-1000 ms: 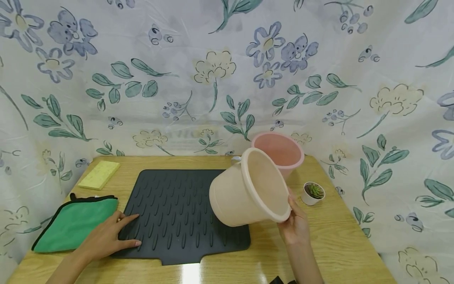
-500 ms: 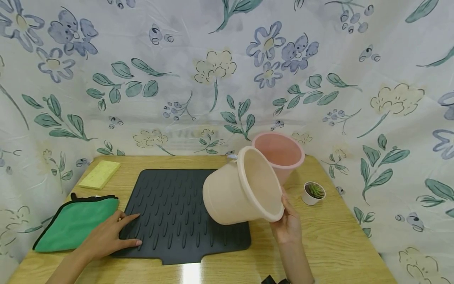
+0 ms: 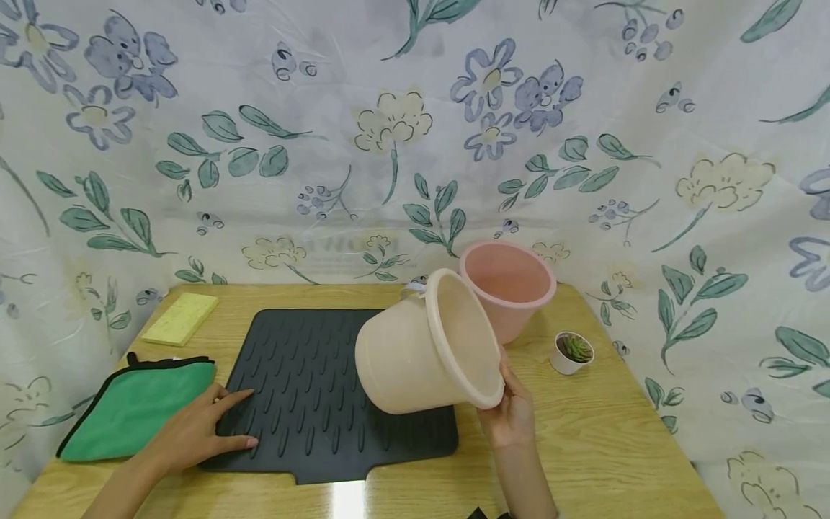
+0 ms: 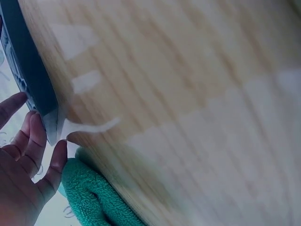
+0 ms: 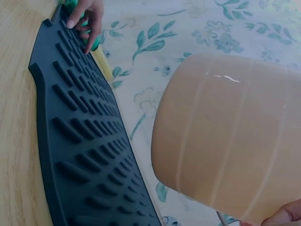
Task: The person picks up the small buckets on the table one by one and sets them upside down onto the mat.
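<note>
My right hand (image 3: 511, 411) grips the rim of a cream plastic bucket (image 3: 405, 360), also large in the right wrist view as a rounded wall (image 5: 225, 136). The bucket is tilted, its mouth facing right, held over the right part of a dark ribbed drying mat (image 3: 298, 375). At the mat's left edge rests my left hand (image 3: 194, 429), thumb and index finger extended over the ribs. Beside that hand lies a green towel (image 3: 152, 411) with black trim. In the left wrist view the fingers touch the mat's edge (image 4: 40, 80), close to the towel (image 4: 87, 193).
A pink bucket (image 3: 512, 317) stands at the back right, behind the cream one. To its front right is a small potted succulent (image 3: 572, 353). A yellow sponge cloth (image 3: 180, 319) lies at the back left. A floral curtain (image 3: 337, 130) hangs behind the wooden table (image 3: 596, 447).
My right hand and the cream bucket have moved left, farther over the mat, uncovering more of the pink bucket. My left hand stays in place on the mat.
</note>
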`<move>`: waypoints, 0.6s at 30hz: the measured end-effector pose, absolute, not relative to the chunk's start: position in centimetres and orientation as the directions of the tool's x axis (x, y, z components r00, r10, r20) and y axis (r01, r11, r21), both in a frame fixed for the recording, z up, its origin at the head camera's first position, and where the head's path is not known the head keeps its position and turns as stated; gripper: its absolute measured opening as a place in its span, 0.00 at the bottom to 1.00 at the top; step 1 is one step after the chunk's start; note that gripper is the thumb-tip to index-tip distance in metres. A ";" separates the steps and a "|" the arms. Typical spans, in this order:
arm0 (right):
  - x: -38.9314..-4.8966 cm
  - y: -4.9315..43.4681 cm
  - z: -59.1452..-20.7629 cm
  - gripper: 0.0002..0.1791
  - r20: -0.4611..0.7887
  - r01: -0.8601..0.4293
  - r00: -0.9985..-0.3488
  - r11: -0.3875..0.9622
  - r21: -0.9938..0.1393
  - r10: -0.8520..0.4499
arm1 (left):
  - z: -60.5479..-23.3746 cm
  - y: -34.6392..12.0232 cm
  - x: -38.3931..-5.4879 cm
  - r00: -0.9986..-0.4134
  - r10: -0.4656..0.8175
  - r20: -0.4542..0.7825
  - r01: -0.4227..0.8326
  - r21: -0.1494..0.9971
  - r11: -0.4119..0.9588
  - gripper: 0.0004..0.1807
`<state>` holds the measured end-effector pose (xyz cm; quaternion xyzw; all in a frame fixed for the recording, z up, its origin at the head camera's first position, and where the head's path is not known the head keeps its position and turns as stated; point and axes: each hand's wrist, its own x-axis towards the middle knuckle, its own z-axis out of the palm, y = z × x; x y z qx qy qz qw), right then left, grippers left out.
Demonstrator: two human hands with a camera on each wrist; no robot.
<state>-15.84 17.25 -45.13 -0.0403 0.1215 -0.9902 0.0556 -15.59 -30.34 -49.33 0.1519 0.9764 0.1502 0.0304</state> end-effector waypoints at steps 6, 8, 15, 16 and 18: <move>-15.6 16.7 -45.6 0.21 0.047 0.118 -0.990 -0.966 -0.229 -0.132 | -49.4 -30.4 -15.7 -0.950 0.312 -0.009 0.295 0.301 0.907 0.47; -15.4 16.5 -45.7 0.22 0.043 0.124 -0.990 -0.965 -0.231 -0.137 | -49.4 -30.4 -15.7 -0.949 0.314 -0.012 0.296 0.303 0.906 0.47; -15.0 15.6 -45.9 0.22 0.026 0.126 -0.990 -0.961 -0.247 -0.136 | -49.4 -30.3 -15.7 -0.953 0.304 -0.018 0.284 0.309 0.908 0.48; -15.0 15.5 -45.9 0.21 0.016 0.123 -0.991 -0.962 -0.242 -0.131 | -49.4 -30.3 -15.7 -0.952 0.306 -0.017 0.287 0.307 0.908 0.48; -14.9 15.2 -45.9 0.21 -0.002 0.113 -0.993 -0.965 -0.235 -0.115 | -49.4 -30.3 -15.7 -0.952 0.307 -0.021 0.286 0.304 0.909 0.48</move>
